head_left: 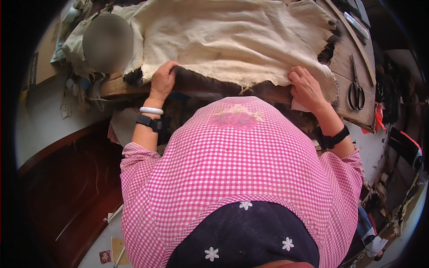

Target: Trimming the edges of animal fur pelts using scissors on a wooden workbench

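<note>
Left hand (162, 83) and right hand (306, 88) finger-pinch a fur pelt (232, 40) at 2 edge spots; lettering marks a cardboard box (45, 60).

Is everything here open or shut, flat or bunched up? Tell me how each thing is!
Left hand: closed on the hide's near edge.
Right hand: fingers bent, closed on the same edge.
Hide: spread out, wrinkled, pale side up, dark hair showing at its edges.
Scissors: blades together, lying flat.
Wooden table: partly covered.
Checked sleeves: bunched up.
White bracelet: worn around the left wrist.
</note>
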A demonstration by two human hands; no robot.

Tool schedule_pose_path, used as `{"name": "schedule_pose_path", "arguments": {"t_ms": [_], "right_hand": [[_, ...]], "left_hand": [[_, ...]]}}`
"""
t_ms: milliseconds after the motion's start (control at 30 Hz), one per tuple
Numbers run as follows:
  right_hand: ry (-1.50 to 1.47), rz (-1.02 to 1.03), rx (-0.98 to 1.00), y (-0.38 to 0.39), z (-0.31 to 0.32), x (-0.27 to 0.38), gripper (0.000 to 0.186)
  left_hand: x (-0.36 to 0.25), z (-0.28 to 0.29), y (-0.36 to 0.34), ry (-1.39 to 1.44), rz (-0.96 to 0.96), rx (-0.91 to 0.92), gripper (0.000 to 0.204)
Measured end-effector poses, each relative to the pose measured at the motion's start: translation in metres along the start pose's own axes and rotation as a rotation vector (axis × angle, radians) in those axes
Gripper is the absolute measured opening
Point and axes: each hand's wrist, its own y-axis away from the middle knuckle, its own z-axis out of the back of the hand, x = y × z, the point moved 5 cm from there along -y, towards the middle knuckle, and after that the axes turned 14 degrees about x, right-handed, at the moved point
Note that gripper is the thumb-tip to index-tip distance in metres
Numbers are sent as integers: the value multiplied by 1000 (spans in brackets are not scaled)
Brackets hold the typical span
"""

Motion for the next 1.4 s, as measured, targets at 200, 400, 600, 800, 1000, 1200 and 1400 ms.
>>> {"name": "schedule_pose_path", "arguments": {"t_ms": [200, 400, 600, 800, 1000, 1200, 1400], "right_hand": [[-508, -45, -121, -2, -3, -43, 20], [-1031, -269, 156, -8, -11, -68, 38], [-1105, -117, 144, -11, -15, -73, 40], [-1097, -181, -16, -3, 6, -49, 41], [-1118, -106, 48, -9, -13, -73, 37], [-1114, -128, 159, -17, -33, -86, 37], [-1236, -51, 131, -19, -20, -67, 37]], "left_hand": [[24, -8, -47, -219, 171, 102, 22], [30, -15, -75, -276, 140, 218, 34], [23, -13, -71, -249, 197, 205, 37], [39, 1, -60, -156, 251, 239, 33], [43, 31, -23, 116, 232, 391, 28], [63, 68, 8, -75, 162, -73, 19], [70, 74, 17, -97, 320, -169, 21]]}}
